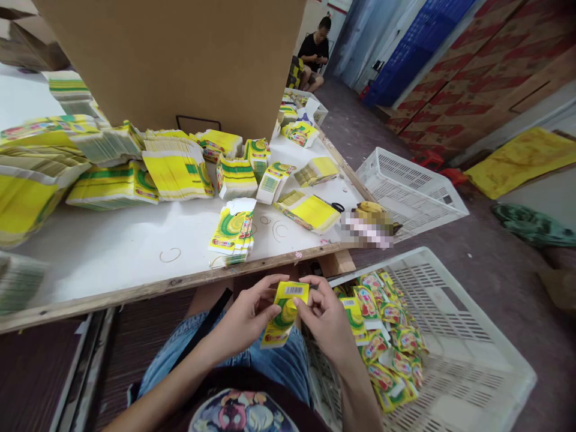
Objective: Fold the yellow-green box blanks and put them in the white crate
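Note:
Above my lap, a flat yellow-and-green printed packet [284,315] with a barcode at its top is held between both hands. My left hand [252,312] pinches its left edge between thumb and fingers. At the upper right corner, my right hand [324,315] grips it the same way. Just beyond, at the table's front edge, lies a small fanned pile of similar printed packets [231,231]. To the right of my right hand, a white plastic crate [468,336] holds many of the yellow packets [391,342].
Stacks of yellow printed packets [177,168] line the white table [121,240] before a large cardboard sheet [180,66]. Bananas [371,209] and black scissor handles [337,207] lie at the right corner. Another white crate [409,192] stands beyond. A person [315,51] sits at the back.

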A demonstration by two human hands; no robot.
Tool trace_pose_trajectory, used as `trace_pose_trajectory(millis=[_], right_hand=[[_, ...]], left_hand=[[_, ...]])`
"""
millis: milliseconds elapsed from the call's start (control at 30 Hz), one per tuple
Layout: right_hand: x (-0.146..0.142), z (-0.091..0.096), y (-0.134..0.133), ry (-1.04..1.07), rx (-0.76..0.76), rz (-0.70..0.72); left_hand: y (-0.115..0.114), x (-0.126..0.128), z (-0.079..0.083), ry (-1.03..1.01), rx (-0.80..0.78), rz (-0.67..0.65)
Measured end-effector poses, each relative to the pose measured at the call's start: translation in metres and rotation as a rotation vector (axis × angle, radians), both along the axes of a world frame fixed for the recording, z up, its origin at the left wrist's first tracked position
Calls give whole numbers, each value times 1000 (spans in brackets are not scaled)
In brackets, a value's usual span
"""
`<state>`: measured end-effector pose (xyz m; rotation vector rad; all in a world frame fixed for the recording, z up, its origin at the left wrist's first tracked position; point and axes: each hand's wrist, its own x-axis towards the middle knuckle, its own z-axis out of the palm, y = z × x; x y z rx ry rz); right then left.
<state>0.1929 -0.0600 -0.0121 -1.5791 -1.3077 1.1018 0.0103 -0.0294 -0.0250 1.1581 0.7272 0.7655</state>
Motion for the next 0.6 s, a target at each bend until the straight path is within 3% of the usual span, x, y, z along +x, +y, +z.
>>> trace_pose_trajectory(millis=[167, 600], right_hand=[[-4, 1, 0, -118, 18, 6], [-13, -4, -1, -201, 25, -29]], left_hand=[[2, 0, 2, -40, -97, 34], [6, 1, -1, -17, -74, 45]])
